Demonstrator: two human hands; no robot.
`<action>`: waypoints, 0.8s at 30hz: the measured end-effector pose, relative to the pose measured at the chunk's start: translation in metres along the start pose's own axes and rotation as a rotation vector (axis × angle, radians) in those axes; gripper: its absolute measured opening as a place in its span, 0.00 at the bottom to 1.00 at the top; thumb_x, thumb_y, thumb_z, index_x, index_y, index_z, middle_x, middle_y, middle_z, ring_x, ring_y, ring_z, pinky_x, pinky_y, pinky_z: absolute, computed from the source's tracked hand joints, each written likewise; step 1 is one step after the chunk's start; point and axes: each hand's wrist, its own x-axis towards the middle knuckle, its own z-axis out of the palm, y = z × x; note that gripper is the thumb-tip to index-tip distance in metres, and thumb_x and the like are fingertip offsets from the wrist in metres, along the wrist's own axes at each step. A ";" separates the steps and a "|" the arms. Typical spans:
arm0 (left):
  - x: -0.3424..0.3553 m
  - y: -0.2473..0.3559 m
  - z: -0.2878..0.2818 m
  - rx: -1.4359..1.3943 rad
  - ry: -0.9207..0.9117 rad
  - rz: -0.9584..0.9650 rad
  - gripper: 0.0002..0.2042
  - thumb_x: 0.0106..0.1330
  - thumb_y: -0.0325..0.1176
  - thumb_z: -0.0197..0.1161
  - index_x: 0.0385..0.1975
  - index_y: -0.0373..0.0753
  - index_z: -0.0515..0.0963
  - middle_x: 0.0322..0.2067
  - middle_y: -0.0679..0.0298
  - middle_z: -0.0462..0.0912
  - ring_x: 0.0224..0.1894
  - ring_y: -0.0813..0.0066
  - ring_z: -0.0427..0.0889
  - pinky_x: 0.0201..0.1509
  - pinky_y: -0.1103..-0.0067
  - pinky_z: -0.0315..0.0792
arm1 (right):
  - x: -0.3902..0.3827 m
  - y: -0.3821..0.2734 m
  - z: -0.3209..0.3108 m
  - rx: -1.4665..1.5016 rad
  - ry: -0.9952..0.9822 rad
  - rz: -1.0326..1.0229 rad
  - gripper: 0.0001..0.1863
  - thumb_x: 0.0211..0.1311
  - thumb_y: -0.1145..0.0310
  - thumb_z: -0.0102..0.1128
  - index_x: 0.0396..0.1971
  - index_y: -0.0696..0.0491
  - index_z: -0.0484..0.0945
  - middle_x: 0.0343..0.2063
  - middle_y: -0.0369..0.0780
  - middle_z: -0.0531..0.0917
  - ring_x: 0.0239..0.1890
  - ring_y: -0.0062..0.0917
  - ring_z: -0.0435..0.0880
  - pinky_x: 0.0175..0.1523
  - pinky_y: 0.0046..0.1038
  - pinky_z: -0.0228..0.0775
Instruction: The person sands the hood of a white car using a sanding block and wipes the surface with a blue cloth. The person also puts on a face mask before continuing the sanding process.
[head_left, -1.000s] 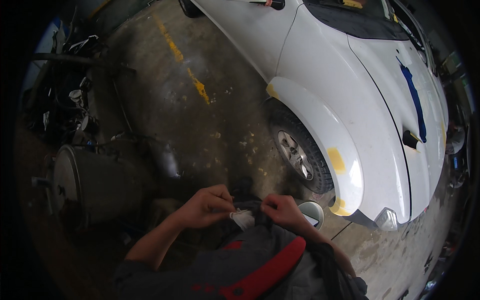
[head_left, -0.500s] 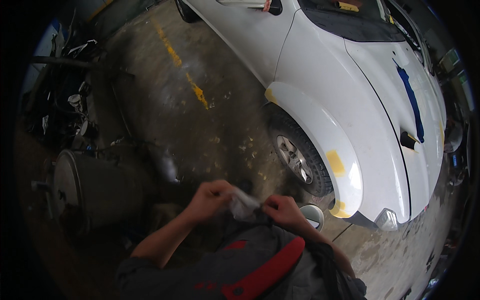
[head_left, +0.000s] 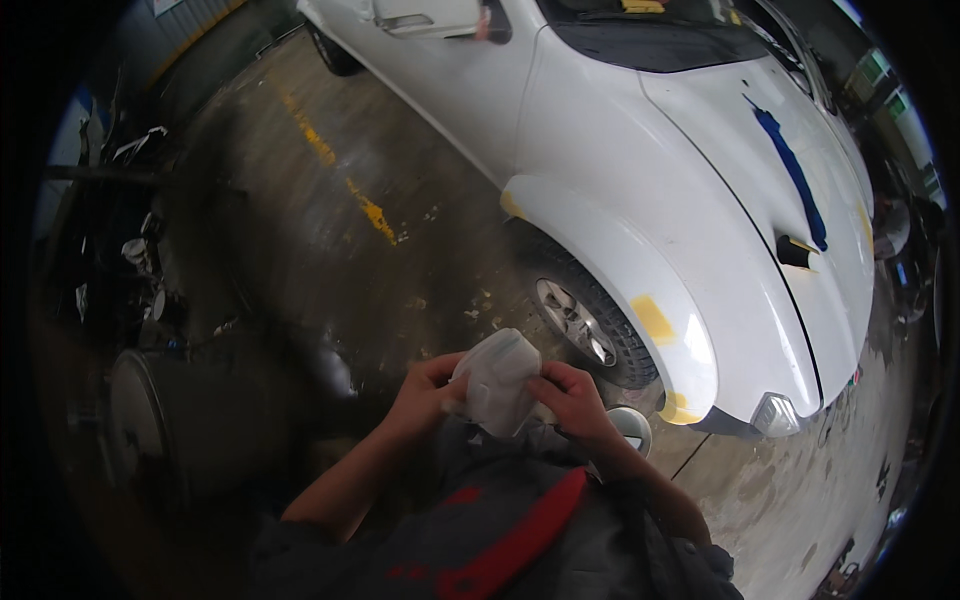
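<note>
A white dust mask (head_left: 502, 385), cup-shaped and creased, is held up in front of my body between both hands. My left hand (head_left: 432, 390) pinches its left edge, with the fingertips partly behind it. On the opposite edge my right hand (head_left: 573, 398) is closed, thumb and fingers on the mask. Just beyond the hands stands the front wheel (head_left: 583, 322) of a white car (head_left: 620, 215). Yellowish patches (head_left: 652, 318) mark the car's wheel-arch flare.
A pale bucket (head_left: 634, 428) stands on the floor by the wheel. A blue strip of cloth (head_left: 795, 180) and a dark block (head_left: 796, 252) lie on the bonnet. At the left are a large metal drum (head_left: 138, 418) and dark clutter. A worn yellow line (head_left: 370, 212) crosses the floor.
The mask, crumpled and blurred before, is now spread wider and raised between my hands. My view has shifted, so the car appears slightly further left.
</note>
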 end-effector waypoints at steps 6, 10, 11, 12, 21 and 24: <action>0.018 -0.056 -0.051 0.881 -0.466 0.180 0.36 0.62 0.33 0.70 0.73 0.38 0.66 0.62 0.56 0.77 0.64 0.57 0.77 0.70 0.65 0.69 | -0.021 -0.027 -0.047 0.885 0.257 -0.204 0.20 0.79 0.64 0.53 0.64 0.57 0.74 0.58 0.40 0.82 0.61 0.29 0.80 0.67 0.37 0.70; 0.040 -0.107 -0.016 1.296 -0.455 0.085 0.33 0.54 0.32 0.72 0.65 0.42 0.74 0.60 0.52 0.78 0.63 0.51 0.77 0.67 0.66 0.72 | -0.050 -0.044 -0.079 0.966 0.276 -0.392 0.31 0.72 0.59 0.64 0.69 0.57 0.68 0.62 0.43 0.79 0.64 0.33 0.79 0.70 0.40 0.70; 0.062 -0.134 -0.026 1.399 -0.474 0.159 0.32 0.53 0.32 0.72 0.63 0.43 0.75 0.60 0.52 0.79 0.63 0.50 0.78 0.67 0.66 0.72 | -0.056 -0.047 -0.080 0.982 0.251 -0.429 0.33 0.70 0.59 0.65 0.69 0.57 0.67 0.62 0.44 0.79 0.64 0.34 0.79 0.69 0.40 0.70; 0.085 -0.126 -0.013 1.497 -0.508 0.247 0.31 0.52 0.32 0.72 0.61 0.43 0.76 0.59 0.52 0.79 0.62 0.50 0.78 0.67 0.66 0.73 | -0.062 -0.047 -0.084 0.990 0.241 -0.474 0.35 0.68 0.59 0.67 0.69 0.57 0.66 0.62 0.44 0.79 0.63 0.35 0.80 0.69 0.40 0.71; 0.134 0.080 0.170 0.485 -0.759 0.404 0.16 0.78 0.28 0.57 0.63 0.33 0.76 0.54 0.58 0.85 0.57 0.72 0.82 0.63 0.75 0.75 | -0.099 -0.030 -0.102 0.924 0.150 -0.619 0.31 0.74 0.59 0.60 0.70 0.59 0.67 0.62 0.42 0.79 0.62 0.31 0.79 0.69 0.37 0.69; 0.107 0.086 0.200 0.540 -0.902 0.274 0.13 0.82 0.32 0.53 0.55 0.32 0.79 0.48 0.64 0.85 0.51 0.79 0.81 0.58 0.78 0.75 | -0.102 -0.027 -0.100 0.879 0.265 -0.613 0.28 0.75 0.59 0.59 0.68 0.58 0.70 0.61 0.42 0.80 0.62 0.31 0.80 0.69 0.37 0.69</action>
